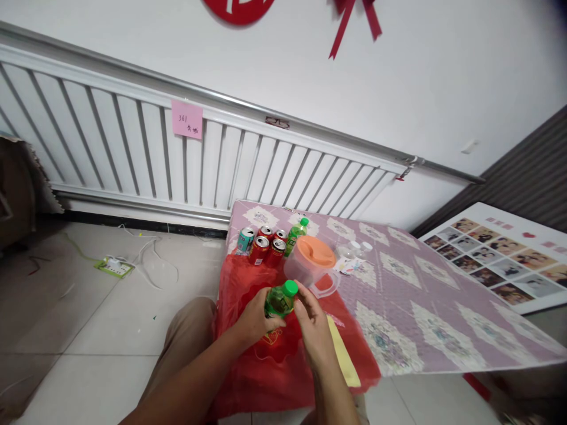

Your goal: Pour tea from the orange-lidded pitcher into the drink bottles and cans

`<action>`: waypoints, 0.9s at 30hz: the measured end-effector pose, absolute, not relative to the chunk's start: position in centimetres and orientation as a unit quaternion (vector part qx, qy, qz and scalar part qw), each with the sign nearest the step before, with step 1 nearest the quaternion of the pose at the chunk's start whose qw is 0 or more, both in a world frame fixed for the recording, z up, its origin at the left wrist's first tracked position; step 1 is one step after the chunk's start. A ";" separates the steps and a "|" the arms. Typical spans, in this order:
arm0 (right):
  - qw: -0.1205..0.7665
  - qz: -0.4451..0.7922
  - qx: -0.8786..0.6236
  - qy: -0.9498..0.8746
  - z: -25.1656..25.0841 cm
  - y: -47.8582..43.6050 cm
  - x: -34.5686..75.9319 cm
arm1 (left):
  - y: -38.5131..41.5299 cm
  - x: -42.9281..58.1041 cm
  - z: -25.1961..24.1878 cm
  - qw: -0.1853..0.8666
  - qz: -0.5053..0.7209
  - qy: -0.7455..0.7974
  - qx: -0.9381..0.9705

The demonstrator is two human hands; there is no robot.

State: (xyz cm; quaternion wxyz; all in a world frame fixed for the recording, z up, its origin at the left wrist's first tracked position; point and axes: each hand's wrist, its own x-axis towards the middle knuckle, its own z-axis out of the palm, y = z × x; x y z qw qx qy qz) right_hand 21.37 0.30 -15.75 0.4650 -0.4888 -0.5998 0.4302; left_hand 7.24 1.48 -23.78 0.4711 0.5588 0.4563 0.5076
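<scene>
My left hand [254, 319] is wrapped around a small green plastic drink bottle [278, 303] with a bright green cap [290, 288], held tilted above a red cloth [274, 386]. Close by the cap on its right side is my right hand [313, 321], its fingers bent and apart; whether the fingertips touch the bottle I cannot tell. Just beyond the hands stands a clear plastic pitcher [297, 268] with an orange lid [315, 252]. A second green bottle [293, 237] stands upright behind it, beside several red drink cans [259, 251] and a teal can [245, 239].
A purple patterned cloth [394, 295] covers the table, with a yellow strip [343, 354] on the red cloth. Clear small cups [354, 249] sit behind the pitcher. A white radiator [146, 150] lines the wall. A photo board [500, 254] leans at right; cables [146, 260] lie on the floor.
</scene>
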 end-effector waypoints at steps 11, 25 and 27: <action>0.463 0.376 -0.508 -0.622 -15.7 1.3 21.4 | 1.6 7.3 -23.9 0.477 0.504 0.464 0.551; 0.488 0.355 -0.516 -0.608 -15.8 2.0 19.6 | 1.7 7.2 -24.0 0.457 0.516 0.449 0.569; 0.495 0.334 -0.520 -0.610 -16.0 2.1 19.4 | 1.6 7.1 -23.7 0.456 0.511 0.451 0.573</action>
